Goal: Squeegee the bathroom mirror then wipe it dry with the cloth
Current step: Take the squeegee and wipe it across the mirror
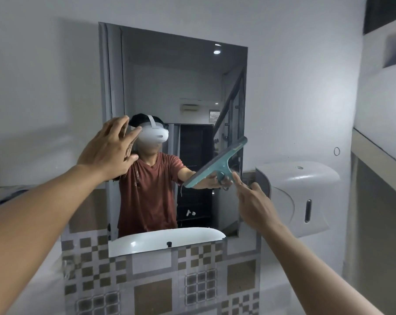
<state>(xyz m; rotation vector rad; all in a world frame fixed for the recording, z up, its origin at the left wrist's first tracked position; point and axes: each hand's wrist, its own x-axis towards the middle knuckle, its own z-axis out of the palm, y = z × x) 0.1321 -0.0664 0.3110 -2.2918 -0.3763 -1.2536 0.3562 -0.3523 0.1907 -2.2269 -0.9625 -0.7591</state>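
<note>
1. The left hand (108, 148) was raised flat against the left part of the bathroom mirror (174, 92), fingers (118, 126) spread wide and holding nothing; the fingertips looked to meet the glass.
2. The right hand (254, 201) gripped the handle of a teal squeegee (217, 163), with the index finger stretched along the handle and the other fingers curled around it.
3. The squeegee blade lay tilted against the mirror's lower right area, its upper end near the right edge.
4. A white sink showed in reflection along the mirror's bottom, above a checkered tile panel (160, 280).
5. A white wall dispenser (299, 196) hung just right of the mirror.
</note>
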